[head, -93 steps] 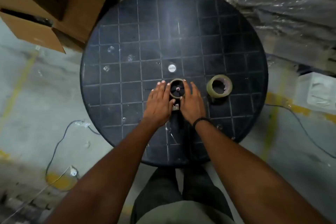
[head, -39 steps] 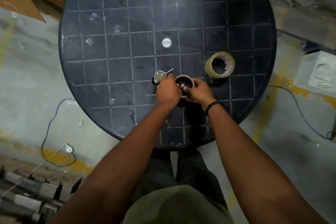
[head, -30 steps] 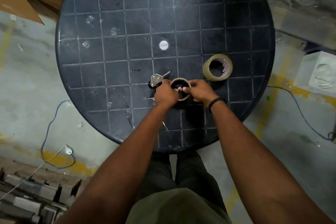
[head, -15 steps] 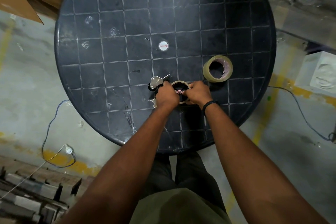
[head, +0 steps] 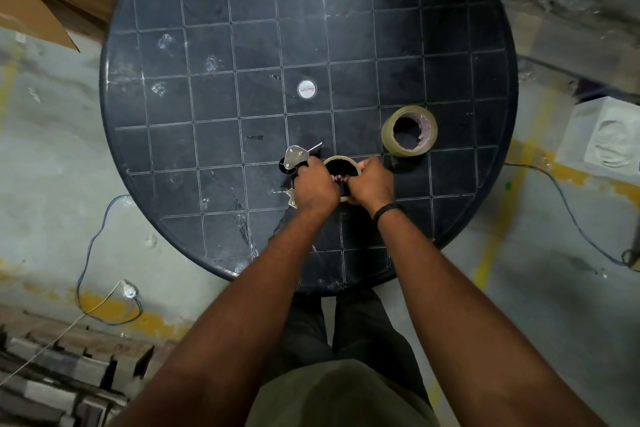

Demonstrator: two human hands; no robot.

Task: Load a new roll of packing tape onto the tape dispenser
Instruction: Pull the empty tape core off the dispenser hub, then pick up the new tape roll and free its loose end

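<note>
The tape dispenser (head: 295,159) lies on the round black table (head: 242,45), its metal plate and blade pointing left. My left hand (head: 316,188) grips its body. A nearly empty cardboard tape core (head: 341,163) sits on the dispenser's hub, and my right hand (head: 372,182) holds that core at its right side, fingers curled over the rim. The new roll of brownish packing tape (head: 408,132) lies flat on the table, up and to the right of my hands, touching neither hand.
A white round cap (head: 307,89) marks the table's centre. An open cardboard box (head: 38,7) stands at the upper left. Cables (head: 90,253) run across the concrete floor on both sides. A white foam block (head: 606,142) lies at the right, and plastic-wrapped goods at the upper right.
Both hands moved from flat beside the core to gripping the dispenser and core. The dispenser was turned so its metal plate points left. The new roll has not moved.
</note>
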